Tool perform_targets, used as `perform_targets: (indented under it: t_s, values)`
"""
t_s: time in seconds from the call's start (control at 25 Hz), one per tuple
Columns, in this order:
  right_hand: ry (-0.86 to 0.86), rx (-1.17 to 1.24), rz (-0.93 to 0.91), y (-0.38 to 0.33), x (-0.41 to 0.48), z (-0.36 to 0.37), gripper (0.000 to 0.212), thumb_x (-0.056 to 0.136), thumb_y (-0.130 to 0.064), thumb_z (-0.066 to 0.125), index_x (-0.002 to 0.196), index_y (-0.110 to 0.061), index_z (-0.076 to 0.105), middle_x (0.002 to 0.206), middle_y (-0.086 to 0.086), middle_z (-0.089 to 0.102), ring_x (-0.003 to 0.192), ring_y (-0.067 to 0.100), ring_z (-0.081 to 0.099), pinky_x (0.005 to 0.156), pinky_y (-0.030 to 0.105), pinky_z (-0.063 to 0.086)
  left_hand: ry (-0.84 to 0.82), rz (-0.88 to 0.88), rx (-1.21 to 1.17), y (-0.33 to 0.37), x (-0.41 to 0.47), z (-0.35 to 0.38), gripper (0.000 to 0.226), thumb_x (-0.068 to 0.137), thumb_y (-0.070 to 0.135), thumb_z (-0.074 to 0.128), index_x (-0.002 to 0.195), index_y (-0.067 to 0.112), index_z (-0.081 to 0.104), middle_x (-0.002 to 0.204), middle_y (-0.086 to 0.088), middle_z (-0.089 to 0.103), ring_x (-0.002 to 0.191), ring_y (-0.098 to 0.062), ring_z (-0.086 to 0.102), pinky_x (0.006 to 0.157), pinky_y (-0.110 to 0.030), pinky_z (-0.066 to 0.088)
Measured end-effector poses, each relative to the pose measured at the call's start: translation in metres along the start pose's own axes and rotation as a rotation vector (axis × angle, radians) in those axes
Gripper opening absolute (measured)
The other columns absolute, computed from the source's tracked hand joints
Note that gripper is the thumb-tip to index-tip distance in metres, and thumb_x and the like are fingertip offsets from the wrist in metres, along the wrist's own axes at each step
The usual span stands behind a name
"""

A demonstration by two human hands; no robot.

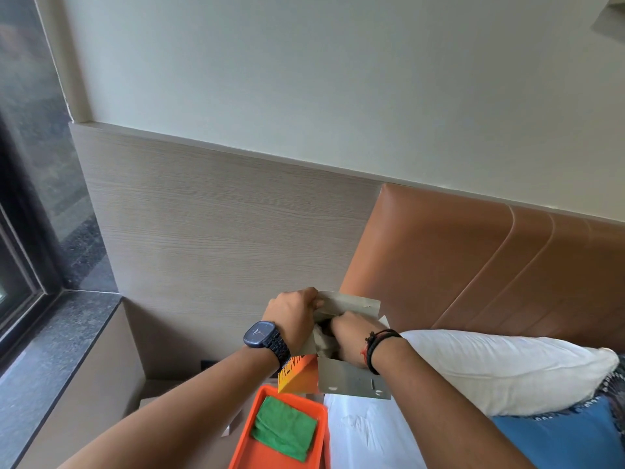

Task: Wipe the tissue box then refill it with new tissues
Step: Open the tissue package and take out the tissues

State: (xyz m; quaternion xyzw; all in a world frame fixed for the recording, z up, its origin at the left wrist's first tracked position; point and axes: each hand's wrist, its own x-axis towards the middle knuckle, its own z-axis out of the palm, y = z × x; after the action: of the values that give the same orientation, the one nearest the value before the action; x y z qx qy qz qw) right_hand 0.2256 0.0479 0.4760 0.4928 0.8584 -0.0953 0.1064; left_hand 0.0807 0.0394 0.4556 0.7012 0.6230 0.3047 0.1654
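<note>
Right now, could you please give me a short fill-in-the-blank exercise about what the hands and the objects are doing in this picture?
1. The right hand reaches inside the open cardboard ____.
2. The left hand, with a watch on its wrist, holds the box's top ____.
3. The folded cloth in the orange tray is ____ in colour.

Missing words: box; flap; green
</note>
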Motion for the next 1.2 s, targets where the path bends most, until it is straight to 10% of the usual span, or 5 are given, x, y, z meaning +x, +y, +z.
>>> perform_targets:
  t_s: [0.6,1.2]
  values:
    - [0.408,0.473,0.183,0.073,-0.077,-0.001,0.028,0.068,-0.016,0.068,0.058,-0.021,0.042,0.049,-0.009,0.039,0.052,0.007,0.035,0.049,0.021,0.029,-0.045,-0.209,-0.037,-0.006,-0.017,0.067,0.015,0.092,0.019,0.043,0.088,0.010,0.056,0.094,-0.023,0.067,0.086,-0.044,0.058,0.061,-0.033,0.034]
    - [1.352,0.693,0.633,0.191,-0.249,0.058,0.023,0.072,-0.005,0.064,0.069,-0.023,0.050,0.053,-0.012,0.045,0.049,0.002,0.034,0.048,0.017,0.032,-0.336,0.300,-0.063,0.160,-0.124,0.273,0.024,0.092,0.027,0.045,0.092,0.018,0.067,0.095,-0.006,0.068,0.088,-0.030,0.060,0.069,-0.036,0.046]
